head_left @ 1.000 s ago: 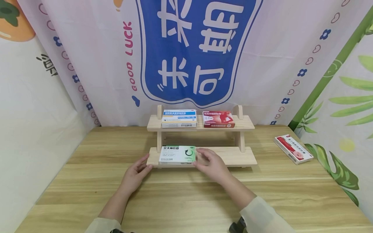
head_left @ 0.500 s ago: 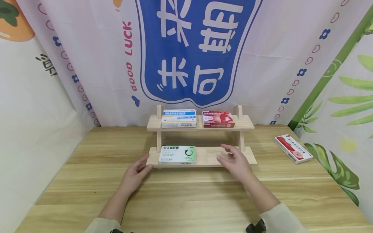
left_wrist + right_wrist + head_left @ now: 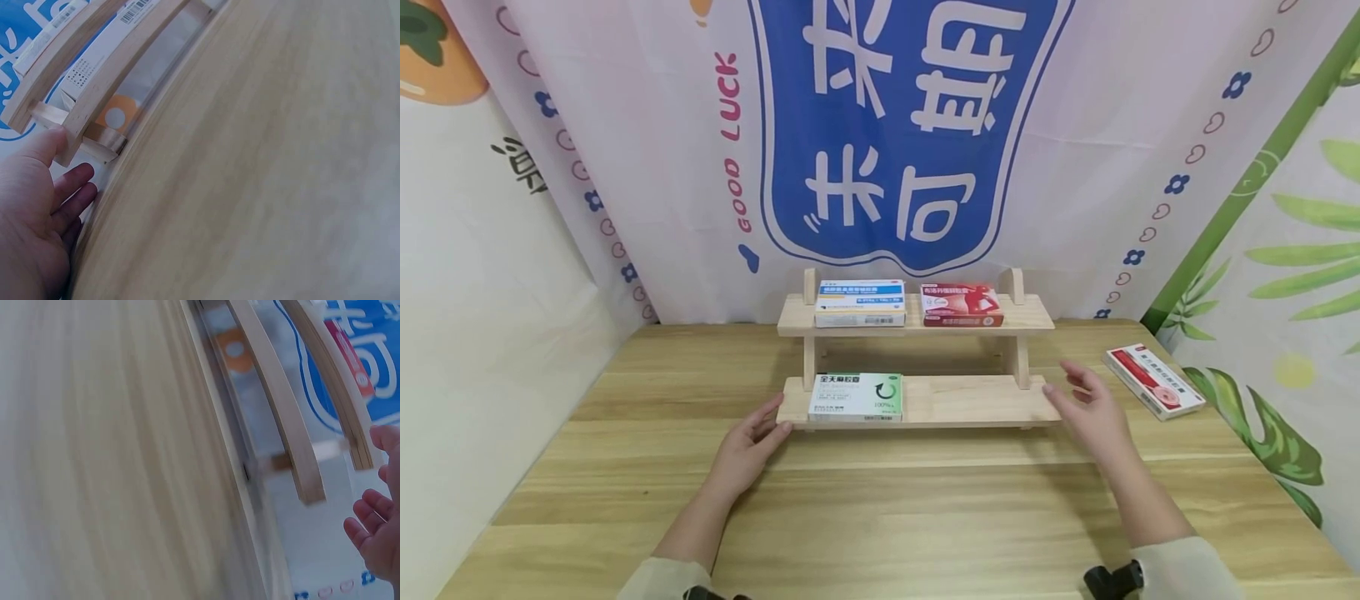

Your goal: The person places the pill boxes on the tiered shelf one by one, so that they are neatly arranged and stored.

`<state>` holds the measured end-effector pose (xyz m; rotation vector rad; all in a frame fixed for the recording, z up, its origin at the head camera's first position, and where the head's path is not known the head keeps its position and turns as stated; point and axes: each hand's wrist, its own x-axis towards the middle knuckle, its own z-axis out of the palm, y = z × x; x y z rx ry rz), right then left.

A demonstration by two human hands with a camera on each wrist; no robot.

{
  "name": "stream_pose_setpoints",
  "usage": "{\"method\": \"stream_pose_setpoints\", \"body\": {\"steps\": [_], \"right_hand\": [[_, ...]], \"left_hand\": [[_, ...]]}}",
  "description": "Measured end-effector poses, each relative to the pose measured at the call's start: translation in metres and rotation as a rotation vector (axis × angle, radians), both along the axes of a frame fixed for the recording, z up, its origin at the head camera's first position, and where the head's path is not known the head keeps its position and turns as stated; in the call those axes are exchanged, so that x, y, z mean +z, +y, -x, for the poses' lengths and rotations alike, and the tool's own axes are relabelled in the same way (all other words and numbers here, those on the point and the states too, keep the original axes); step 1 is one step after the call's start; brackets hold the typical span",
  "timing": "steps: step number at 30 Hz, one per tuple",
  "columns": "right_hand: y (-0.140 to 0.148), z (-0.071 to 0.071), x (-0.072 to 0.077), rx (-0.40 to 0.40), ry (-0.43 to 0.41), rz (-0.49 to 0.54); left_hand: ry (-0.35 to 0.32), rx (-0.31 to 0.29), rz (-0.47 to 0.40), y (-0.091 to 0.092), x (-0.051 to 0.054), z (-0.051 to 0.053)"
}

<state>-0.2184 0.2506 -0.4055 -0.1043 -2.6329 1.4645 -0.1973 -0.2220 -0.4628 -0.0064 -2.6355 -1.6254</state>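
Note:
A two-tier wooden display rack (image 3: 981, 400) stands on the table. My left hand (image 3: 747, 450) rests at the lower shelf's left end; in the left wrist view its thumb (image 3: 50, 145) touches the board's end, the other fingers relaxed below. On that shelf's left half lies a white-and-green medicine box (image 3: 855, 397). Beside the right end, my right hand (image 3: 1093, 417) has its fingers apart and holds nothing; whether the thumb touches the board cannot be told. The upper tier bears a blue-and-white medicine box (image 3: 861, 303) and a red medicine box (image 3: 961, 305).
A red-and-white medicine box (image 3: 1153, 382) lies at an angle on the table's right side, beyond my right hand. Behind the rack hangs a printed curtain (image 3: 685, 167). The wooden tabletop (image 3: 895, 517) extends in front.
My right hand has let go of the white-and-green box and moved right along the lower shelf to its right end. The left hand and the boxes have stayed in place.

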Motion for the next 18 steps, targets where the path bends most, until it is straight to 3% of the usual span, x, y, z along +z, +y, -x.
{"method": "stream_pose_setpoints", "body": {"steps": [6, 10, 14, 18], "right_hand": [[0.041, 0.006, 0.001, -0.090, 0.092, -0.068], [0.068, 0.010, -0.001, -0.163, 0.110, -0.160], [0.090, 0.012, -0.005, -0.225, 0.066, -0.229], [0.107, 0.013, -0.009, -0.261, -0.026, -0.214]], "left_hand": [[-0.001, -0.001, 0.005, 0.001, 0.000, 0.001], [-0.003, -0.005, -0.005, 0.001, 0.001, 0.001], [-0.003, -0.006, -0.010, 0.001, 0.002, 0.000], [-0.003, -0.002, -0.008, 0.001, 0.001, 0.000]]}}
